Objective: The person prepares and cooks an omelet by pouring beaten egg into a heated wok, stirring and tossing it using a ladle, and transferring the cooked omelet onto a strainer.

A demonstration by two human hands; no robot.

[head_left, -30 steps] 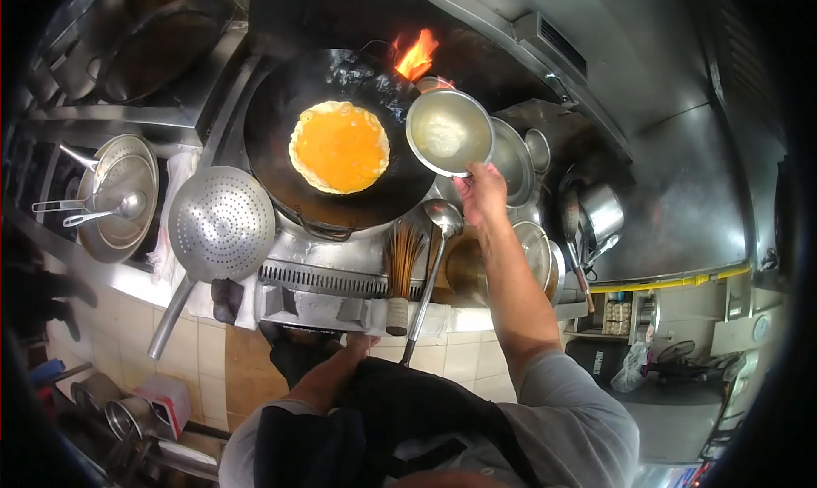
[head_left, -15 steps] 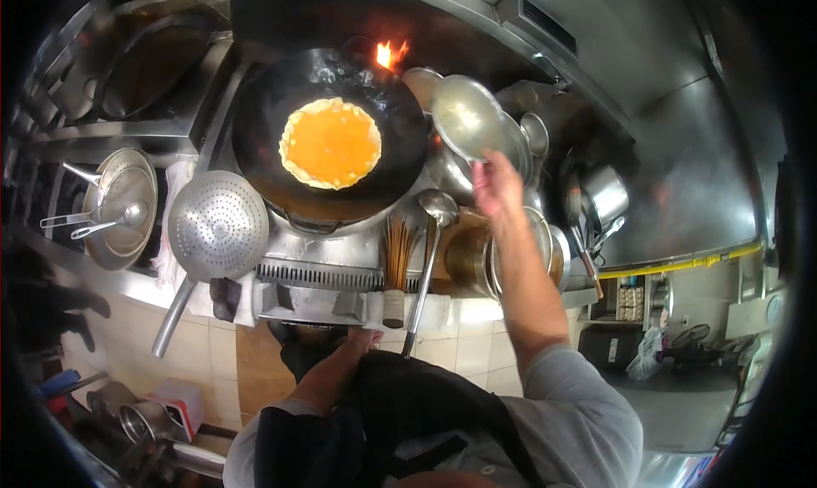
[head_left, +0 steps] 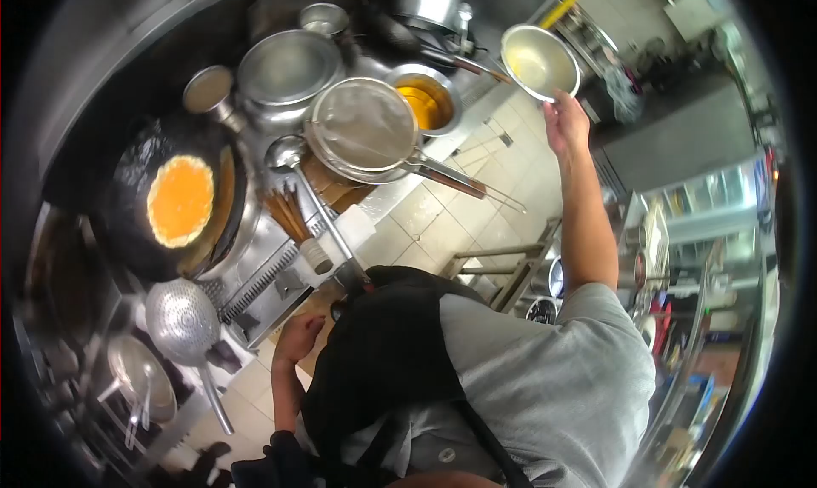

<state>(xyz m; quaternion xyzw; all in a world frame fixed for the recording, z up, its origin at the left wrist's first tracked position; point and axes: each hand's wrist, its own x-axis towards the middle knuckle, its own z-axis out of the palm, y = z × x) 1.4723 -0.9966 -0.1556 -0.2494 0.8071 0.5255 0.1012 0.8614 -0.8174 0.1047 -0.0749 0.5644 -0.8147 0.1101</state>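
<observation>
My right hand [head_left: 567,124] is stretched out to the right, fingers closed on the rim of a metal bowl [head_left: 557,62] with a little yellowish residue inside. My left hand [head_left: 299,338] hangs low beside the stove's front edge, its fingers curled, and I see nothing in it. In the black wok [head_left: 128,177] lies a round, flat orange egg sheet [head_left: 180,200] with a pale, ruffled rim. A ladle [head_left: 286,153] rests beside the wok, its handle towards me. Beside it is a bamboo wok brush [head_left: 298,228].
A perforated strainer [head_left: 182,322] lies at the stove's near left. Right of the wok are a fine-mesh sieve [head_left: 364,124], a lidded metal pot [head_left: 289,67] and a pot with orange liquid [head_left: 423,105]. A low rack [head_left: 511,271] stands on the tiled floor.
My right hand has carried the bowl away from the pots beside the wok, out over the floor to the right. My view has turned right. The flame behind the wok no longer shows.
</observation>
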